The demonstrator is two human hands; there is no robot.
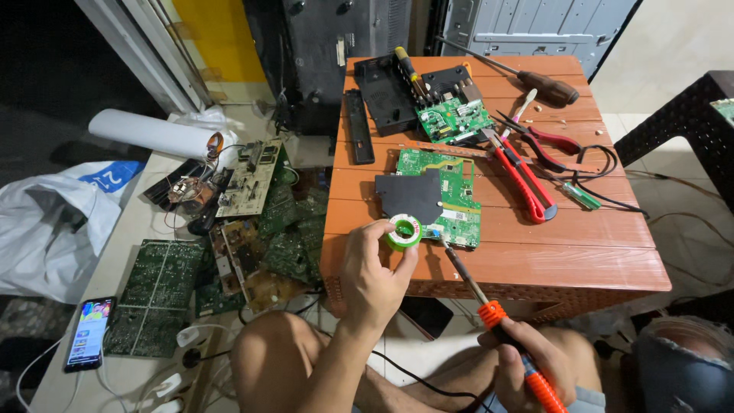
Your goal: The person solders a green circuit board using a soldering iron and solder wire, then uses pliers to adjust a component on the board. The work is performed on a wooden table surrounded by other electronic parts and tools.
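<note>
My left hand (372, 271) grips a small green spool of solder wire (404, 231) at the near edge of a green circuit board (451, 195). This board lies on a low orange table (535, 252) and has a black cover over its left part. My right hand (527, 359) holds a soldering iron (489, 313) with an orange handle. Its metal tip points up toward the board's near edge, close to the spool.
Farther back on the table are a second board (453, 116) in a black case, screwdrivers (535, 76), red-handled pliers (527, 176) and cutters (562, 141), and a remote (359, 126). Several circuit boards (252, 237) pile on the floor at left, beside a phone (89, 333) and a white bag (46, 229).
</note>
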